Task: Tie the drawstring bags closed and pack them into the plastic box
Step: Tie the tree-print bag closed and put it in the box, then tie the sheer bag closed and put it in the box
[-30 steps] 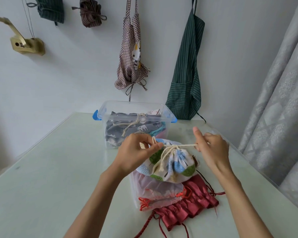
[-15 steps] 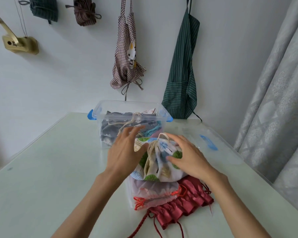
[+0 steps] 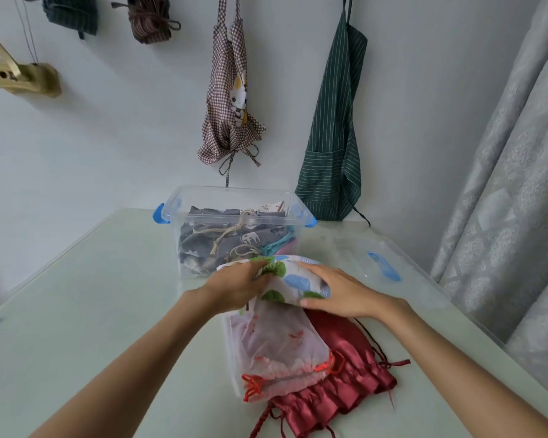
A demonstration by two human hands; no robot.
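Printed bag (image 3: 293, 281) | clasped both sides, left hand (image 3: 234, 287), right hand (image 3: 336, 292) | just before plastic box (image 3: 234, 197) | lift level, clear near rim, lower onto packed bags.

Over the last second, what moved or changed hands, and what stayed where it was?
Both hands let go of the cord they were pulling taut. The left hand and right hand now clasp the printed bag by its sides, flattened and nearer the plastic box. The sheer white bag and red satin bag stay on the table, and the box has not shifted.
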